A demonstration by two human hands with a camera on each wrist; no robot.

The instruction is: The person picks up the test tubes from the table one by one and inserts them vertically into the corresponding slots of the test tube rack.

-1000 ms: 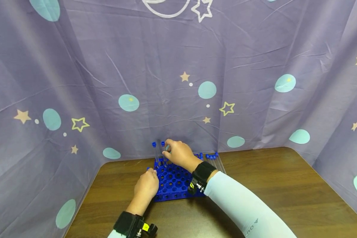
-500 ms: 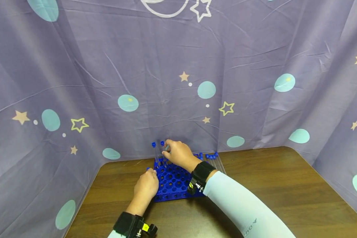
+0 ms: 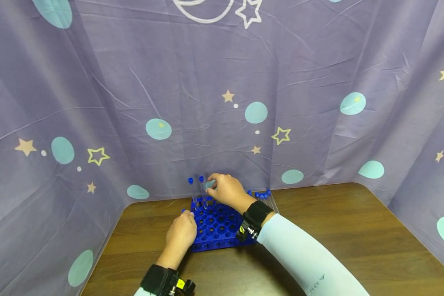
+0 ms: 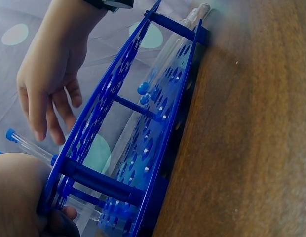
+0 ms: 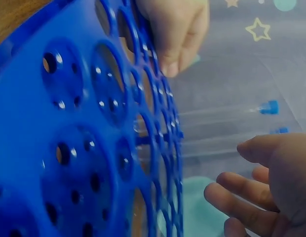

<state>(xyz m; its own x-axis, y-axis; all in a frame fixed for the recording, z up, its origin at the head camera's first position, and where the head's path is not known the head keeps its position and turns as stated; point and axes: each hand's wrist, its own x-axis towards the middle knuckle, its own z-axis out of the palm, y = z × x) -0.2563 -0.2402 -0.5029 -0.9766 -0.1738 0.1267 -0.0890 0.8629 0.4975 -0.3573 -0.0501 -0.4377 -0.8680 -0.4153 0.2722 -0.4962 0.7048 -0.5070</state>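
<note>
- Left hand (image 3: 182, 231): fingers gripping blue perforated plastic rack (image 3: 222, 240).
- Right hand (image 3: 227, 190): fingers parted, drawn back from clear blue-capped tube (image 3: 202, 190).
- Tube: standing in rack, apparently seated.

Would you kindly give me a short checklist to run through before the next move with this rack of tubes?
1. Rack steadied: ok; the left hand grips the left end of the blue rack.
2. Standing tubes in holes: ok; two stand near the rack's far left corner.
3. Caps on those two: ok; both blue caps are in place.
4. Standing tubes fully seated: cannot tell; their lower ends are partly hidden.
5. Right hand free: ok; its fingers are loose and apart from the standing tubes.
6. All tubes racked: not ok; loose tubes lie by the rack's right end.
</note>
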